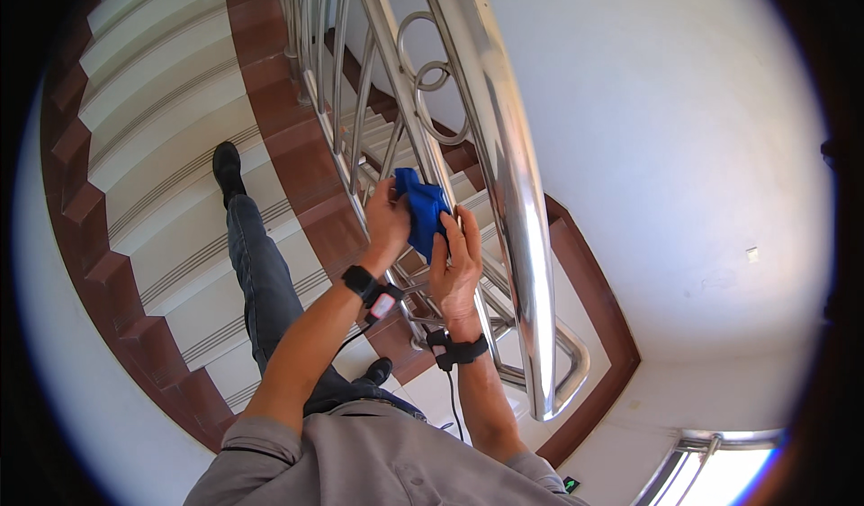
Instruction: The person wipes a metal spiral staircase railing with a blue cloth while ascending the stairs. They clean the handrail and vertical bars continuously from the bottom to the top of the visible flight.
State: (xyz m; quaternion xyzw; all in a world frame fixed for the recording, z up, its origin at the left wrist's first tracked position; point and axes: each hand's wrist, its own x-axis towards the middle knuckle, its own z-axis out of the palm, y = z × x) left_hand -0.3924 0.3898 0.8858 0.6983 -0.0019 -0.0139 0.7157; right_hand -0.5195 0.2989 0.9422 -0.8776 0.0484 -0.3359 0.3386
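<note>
A folded blue cloth (426, 212) lies between my two hands, against a metal rail of the stair balustrade. My left hand (387, 224) grips the cloth's left side, its fingers bent and partly hidden behind it. On the right side, my right hand (459, 263) has thumb and fingers on the cloth's edge, with other fingertips reaching around the rail (408, 94). To the right of both hands runs the thick polished handrail (523, 236). Each wrist carries a black strap with a small module and a cable.
Pale stair treads (169, 135) with grooved nosings and red-brown borders rise on the left; one of my shoes (227, 169) is on a step. Metal rings (432, 75) join the upper rails. A white wall (661, 169) stands on the right, with a bright window (719, 475) at lower right.
</note>
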